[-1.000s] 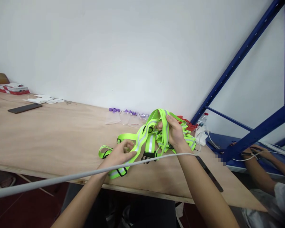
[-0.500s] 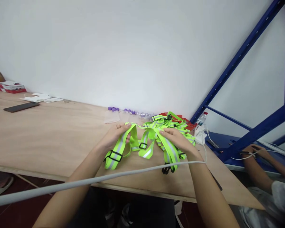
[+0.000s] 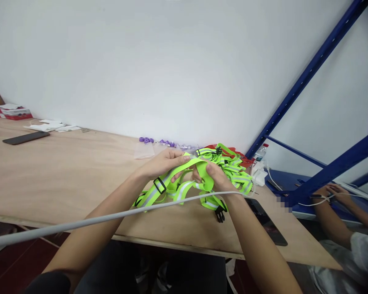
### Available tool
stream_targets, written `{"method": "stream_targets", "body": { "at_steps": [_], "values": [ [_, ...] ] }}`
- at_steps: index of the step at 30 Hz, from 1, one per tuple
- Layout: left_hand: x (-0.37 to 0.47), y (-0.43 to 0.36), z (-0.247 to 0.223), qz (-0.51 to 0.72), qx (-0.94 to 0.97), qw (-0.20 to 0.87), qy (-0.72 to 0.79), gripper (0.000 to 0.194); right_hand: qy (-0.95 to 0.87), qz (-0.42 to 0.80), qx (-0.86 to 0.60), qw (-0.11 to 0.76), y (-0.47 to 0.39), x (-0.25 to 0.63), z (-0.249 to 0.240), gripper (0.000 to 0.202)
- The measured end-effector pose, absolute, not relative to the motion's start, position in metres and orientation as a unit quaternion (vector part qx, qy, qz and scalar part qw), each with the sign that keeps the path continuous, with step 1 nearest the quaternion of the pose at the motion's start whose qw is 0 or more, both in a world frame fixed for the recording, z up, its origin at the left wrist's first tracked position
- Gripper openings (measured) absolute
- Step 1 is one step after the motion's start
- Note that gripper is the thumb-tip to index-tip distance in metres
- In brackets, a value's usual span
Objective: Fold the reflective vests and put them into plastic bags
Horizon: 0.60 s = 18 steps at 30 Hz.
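Observation:
Between my two hands is a neon-yellow reflective strap [image 3: 184, 191] with a grey stripe, black slide adjusters and a black buckle [image 3: 221, 213]. My left hand [image 3: 168, 161] is closed, thumb on top, pinching the webbing. Close beside it, my right hand [image 3: 216, 175] grips another stretch of the same strap, which loops down below the fingers. The loose lower parts and the buckle rest on the table. Just behind my right hand lies a heap of similar reflective straps [image 3: 237, 167]. A white cable [image 3: 110, 218] crosses in front of both forearms.
A black phone [image 3: 268, 224] lies right of my right forearm, another dark phone [image 3: 26, 138] far left. Purple rolls [image 3: 146, 140] and a clear bag [image 3: 144, 150] sit by the wall. Right are a bottle [image 3: 260, 152], blue frame [image 3: 306, 77] and another person's hands [image 3: 331, 192].
My hands have come closer together, the left moving right and slightly up. The strap stretch between them is now bunched and folded over. The phone at right has come into fuller view.

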<state>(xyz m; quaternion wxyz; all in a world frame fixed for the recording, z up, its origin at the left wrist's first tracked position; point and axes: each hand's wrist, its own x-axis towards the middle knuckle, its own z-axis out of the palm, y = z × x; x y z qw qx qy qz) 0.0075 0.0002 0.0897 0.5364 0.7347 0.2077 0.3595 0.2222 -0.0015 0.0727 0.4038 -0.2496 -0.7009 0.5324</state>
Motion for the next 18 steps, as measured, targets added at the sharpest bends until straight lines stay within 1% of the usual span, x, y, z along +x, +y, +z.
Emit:
{"method": "stream_targets", "body": {
  "at_steps": [2,4,5,7,9,11,15,18],
  "values": [
    [0.005,0.001,0.091,0.361,0.741,0.520,0.225,0.048,-0.670,0.592,-0.227,0.387,-0.001,0.217,0.072,0.065],
    [0.003,0.001,0.094,0.362,0.743,0.506,0.246,0.052,-0.650,0.623,-0.216,0.377,0.000,0.213,0.072,0.069],
    [0.003,0.001,0.096,0.362,0.744,0.499,0.257,0.055,-0.643,0.630,-0.214,0.380,0.001,0.211,0.072,0.068],
    [0.002,0.001,0.099,0.358,0.749,0.485,0.275,0.058,-0.629,0.634,-0.214,0.396,0.003,0.210,0.070,0.058],
    [0.001,0.002,0.101,0.347,0.752,0.479,0.290,0.058,-0.610,0.629,-0.220,0.430,0.005,0.212,0.070,0.046],
    [-0.003,0.005,0.101,0.328,0.755,0.485,0.295,0.056,-0.584,0.614,-0.233,0.477,0.008,0.216,0.071,0.040],
    [-0.021,0.013,0.100,0.323,0.736,0.511,0.305,0.053,-0.542,0.560,-0.245,0.576,0.013,0.229,0.085,0.044],
    [-0.038,0.020,0.108,0.340,0.715,0.521,0.319,0.050,-0.559,0.516,-0.251,0.598,0.016,0.239,0.099,0.048]
  ]
}}
